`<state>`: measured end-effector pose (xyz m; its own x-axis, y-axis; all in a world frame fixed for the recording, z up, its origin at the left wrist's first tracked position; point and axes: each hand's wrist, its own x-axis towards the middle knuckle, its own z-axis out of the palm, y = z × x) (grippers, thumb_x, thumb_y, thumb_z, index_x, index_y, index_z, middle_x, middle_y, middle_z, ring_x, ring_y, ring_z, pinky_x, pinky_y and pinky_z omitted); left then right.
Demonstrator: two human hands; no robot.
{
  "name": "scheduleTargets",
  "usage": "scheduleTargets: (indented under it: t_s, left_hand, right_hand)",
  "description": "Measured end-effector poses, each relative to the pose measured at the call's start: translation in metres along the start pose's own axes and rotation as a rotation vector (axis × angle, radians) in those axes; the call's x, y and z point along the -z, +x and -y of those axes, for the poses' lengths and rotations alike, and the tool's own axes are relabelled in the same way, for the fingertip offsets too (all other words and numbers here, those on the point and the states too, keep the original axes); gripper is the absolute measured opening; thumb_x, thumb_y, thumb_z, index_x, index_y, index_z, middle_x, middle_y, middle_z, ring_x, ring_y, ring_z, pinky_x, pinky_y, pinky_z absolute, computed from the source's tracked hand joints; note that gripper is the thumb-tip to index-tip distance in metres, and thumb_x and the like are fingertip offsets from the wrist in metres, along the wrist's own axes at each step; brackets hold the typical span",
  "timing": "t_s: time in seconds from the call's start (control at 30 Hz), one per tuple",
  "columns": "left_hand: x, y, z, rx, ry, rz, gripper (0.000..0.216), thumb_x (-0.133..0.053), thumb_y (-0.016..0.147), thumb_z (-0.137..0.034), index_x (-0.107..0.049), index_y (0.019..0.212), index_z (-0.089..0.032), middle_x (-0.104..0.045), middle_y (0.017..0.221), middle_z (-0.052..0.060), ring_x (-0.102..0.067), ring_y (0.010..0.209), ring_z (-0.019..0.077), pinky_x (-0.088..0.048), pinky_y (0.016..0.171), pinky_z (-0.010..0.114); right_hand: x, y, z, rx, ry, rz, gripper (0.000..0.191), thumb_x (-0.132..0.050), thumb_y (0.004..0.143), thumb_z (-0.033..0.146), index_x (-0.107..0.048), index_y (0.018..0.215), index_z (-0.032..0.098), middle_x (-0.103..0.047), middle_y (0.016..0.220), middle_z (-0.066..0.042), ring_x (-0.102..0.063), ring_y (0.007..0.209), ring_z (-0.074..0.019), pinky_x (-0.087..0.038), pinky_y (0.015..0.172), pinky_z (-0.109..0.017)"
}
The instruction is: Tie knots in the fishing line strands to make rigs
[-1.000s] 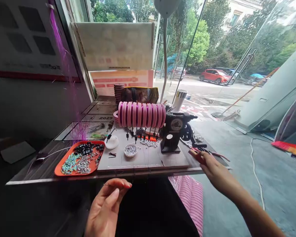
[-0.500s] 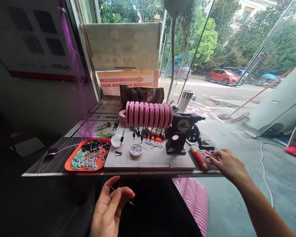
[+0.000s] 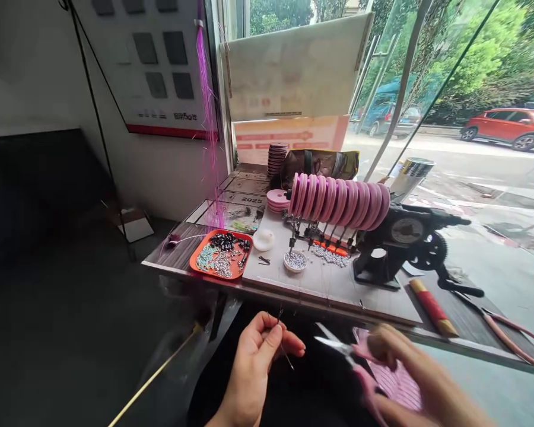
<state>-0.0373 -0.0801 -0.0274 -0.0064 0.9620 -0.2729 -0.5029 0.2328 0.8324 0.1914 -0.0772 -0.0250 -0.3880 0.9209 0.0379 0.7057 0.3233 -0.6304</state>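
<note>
My left hand (image 3: 258, 359) is closed in a pinch on a thin line (image 3: 290, 363), whose loose end sticks out below the fingers. At its fingertips shows a small dark piece, too tiny to name. To the right, my right hand (image 3: 403, 362), partly blurred, grips a pair of pink-handled scissors (image 3: 361, 376). The scissor blades are spread and point toward my left hand, a short gap away from it. Both hands are above my dark-clothed lap, in front of the table edge.
On the board (image 3: 311, 289) stand a bowl of beads (image 3: 295, 261) and a black hand-cranked winder (image 3: 385, 255) with pink spools (image 3: 338, 201). An orange tray (image 3: 194, 261) holds small parts at left. A red-and-yellow roll (image 3: 432, 307) and pink-handled pliers (image 3: 502, 326) lie at right.
My right hand has moved from the table's right edge to beside my left hand, now with the scissors spread. The view has turned left.
</note>
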Motion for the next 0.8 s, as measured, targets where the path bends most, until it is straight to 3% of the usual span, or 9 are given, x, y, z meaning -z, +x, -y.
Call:
scheduleTargets:
  t_s: [0.07,0.13,0.23,0.37,0.5,0.8]
  left_hand:
    - [0.002,-0.001,-0.002,-0.009,-0.015,0.005,0.013,-0.059,0.081,-0.027,-0.052,0.075,-0.018,-0.067,0.063,-0.001,-0.061,0.062,0.0126,-0.046,0.068,0.024]
    - [0.004,0.000,-0.002,-0.039,-0.007,-0.011,0.013,-0.061,0.079,-0.026,-0.052,0.074,-0.018,-0.065,0.063,-0.002,-0.061,0.061,0.0117,-0.045,0.065,0.023]
    - [0.009,0.003,-0.002,-0.150,0.135,-0.050,0.013,-0.060,0.079,-0.028,-0.053,0.074,-0.019,-0.064,0.064,-0.003,-0.060,0.063,0.0121,-0.045,0.066,0.022]
    - [0.015,0.002,0.000,-0.336,0.492,-0.087,0.014,-0.054,0.083,-0.030,-0.055,0.073,-0.020,-0.065,0.065,-0.001,-0.061,0.065,0.0143,-0.045,0.064,0.023]
    - [0.018,0.000,-0.001,-0.530,0.788,-0.131,0.010,-0.053,0.083,-0.024,-0.058,0.075,-0.020,-0.065,0.065,-0.001,-0.062,0.061,0.0146,-0.044,0.059,0.022]
    - [0.021,0.001,-0.001,-0.867,1.033,-0.165,0.010,-0.052,0.083,-0.012,-0.056,0.080,-0.021,-0.064,0.066,-0.003,-0.062,0.058,0.0103,-0.045,0.057,0.016]
  right_hand:
    - [-0.006,0.026,0.028,0.034,-0.021,0.072,0.014,-0.057,0.070,0.023,-0.045,0.076,0.022,-0.055,0.077,-0.001,-0.054,0.069,-0.0172,-0.044,0.062,-0.027]
    - [-0.007,0.039,0.039,0.040,-0.047,0.133,0.016,-0.056,0.067,0.019,-0.046,0.078,0.021,-0.055,0.080,-0.002,-0.053,0.070,-0.0174,-0.043,0.062,-0.027]
    - [-0.007,0.042,0.038,0.039,-0.058,0.181,0.015,-0.055,0.068,0.020,-0.046,0.080,0.020,-0.055,0.082,-0.003,-0.052,0.072,-0.0179,-0.042,0.064,-0.028]
    - [-0.008,0.040,0.036,0.035,-0.058,0.181,0.013,-0.054,0.071,0.023,-0.044,0.079,0.020,-0.054,0.081,-0.003,-0.051,0.072,-0.0181,-0.042,0.064,-0.028]
    - [-0.009,0.040,0.039,0.041,-0.064,0.171,0.013,-0.054,0.071,0.021,-0.044,0.080,0.020,-0.054,0.081,-0.002,-0.051,0.072,-0.0175,-0.042,0.064,-0.027]
    - [-0.003,0.046,0.041,0.083,-0.094,0.122,0.015,-0.054,0.074,0.022,-0.047,0.088,0.020,-0.056,0.089,-0.004,-0.054,0.079,-0.0192,-0.044,0.069,-0.030]
